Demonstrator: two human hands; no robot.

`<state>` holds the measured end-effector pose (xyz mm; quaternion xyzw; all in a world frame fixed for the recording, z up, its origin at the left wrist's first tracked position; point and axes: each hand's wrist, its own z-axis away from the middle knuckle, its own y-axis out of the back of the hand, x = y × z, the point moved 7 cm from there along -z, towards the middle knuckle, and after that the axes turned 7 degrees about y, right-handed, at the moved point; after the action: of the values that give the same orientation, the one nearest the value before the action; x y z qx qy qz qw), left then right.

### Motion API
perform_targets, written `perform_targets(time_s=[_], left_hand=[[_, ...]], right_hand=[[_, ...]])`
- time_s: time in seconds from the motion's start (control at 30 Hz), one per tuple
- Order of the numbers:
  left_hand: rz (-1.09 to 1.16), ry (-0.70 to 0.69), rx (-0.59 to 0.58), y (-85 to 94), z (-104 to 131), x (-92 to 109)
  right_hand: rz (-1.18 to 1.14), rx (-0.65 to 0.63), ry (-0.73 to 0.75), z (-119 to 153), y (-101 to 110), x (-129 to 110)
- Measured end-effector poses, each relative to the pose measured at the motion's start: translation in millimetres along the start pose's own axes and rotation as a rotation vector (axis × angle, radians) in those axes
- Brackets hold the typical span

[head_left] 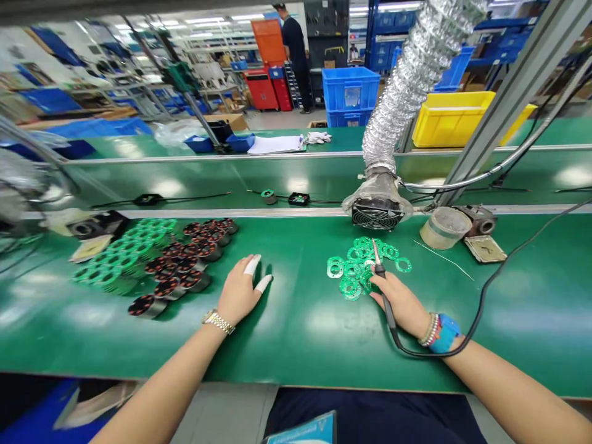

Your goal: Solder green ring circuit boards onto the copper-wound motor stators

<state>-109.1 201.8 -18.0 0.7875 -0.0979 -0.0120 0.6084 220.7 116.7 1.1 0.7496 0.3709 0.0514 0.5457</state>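
My right hand (401,303) is closed round a soldering iron (389,310), its tip pointing away from me over a loose pile of green ring-shaped circuit boards (352,269). The fingers of this hand are at the pile's near right edge; whether they touch a board I cannot tell. My left hand (239,288) is low over the green bench, fingers apart and holding nothing, with white covers on two fingertips. To its left stand several round motor stators (181,264) with copper windings. Beyond them lie stacked panels of green ring boards (132,251).
A fan hood (377,213) on a silver duct (407,80) hangs behind the pile. A round tub (444,227), a soldering iron holder (481,223) and a solder wire (444,260) are at right. The iron's black cable (483,296) crosses my right wrist. A person (295,55) stands far behind.
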Motion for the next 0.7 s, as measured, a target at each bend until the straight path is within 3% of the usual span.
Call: perform_targets(time_s=[0.13, 0.23, 0.33, 0.53, 0.7], left_hand=[[-0.084, 0.105, 0.050, 29.6, 25.6, -34.0], [-0.157, 0.258, 0.111, 51.2, 27.8, -71.8], [-0.236, 0.386, 0.091, 59.4, 20.9, -99.9], [-0.254, 0.372, 0.028, 56.8, 1.2, -101.5], [-0.291, 0.311, -0.054, 50.0, 9.6, -110.2]], right_hand=[[-0.017, 0.045, 0.069, 5.1, 2.9, -3.1], [0.049, 0.068, 0.061, 18.0, 4.6, 1.4], [0.061, 0.086, 0.073, 31.5, 6.1, -0.6], [0.017, 0.159, 0.082, 45.9, 11.7, -24.9], [-0.129, 0.088, 0.121, 52.3, 2.0, -59.0]])
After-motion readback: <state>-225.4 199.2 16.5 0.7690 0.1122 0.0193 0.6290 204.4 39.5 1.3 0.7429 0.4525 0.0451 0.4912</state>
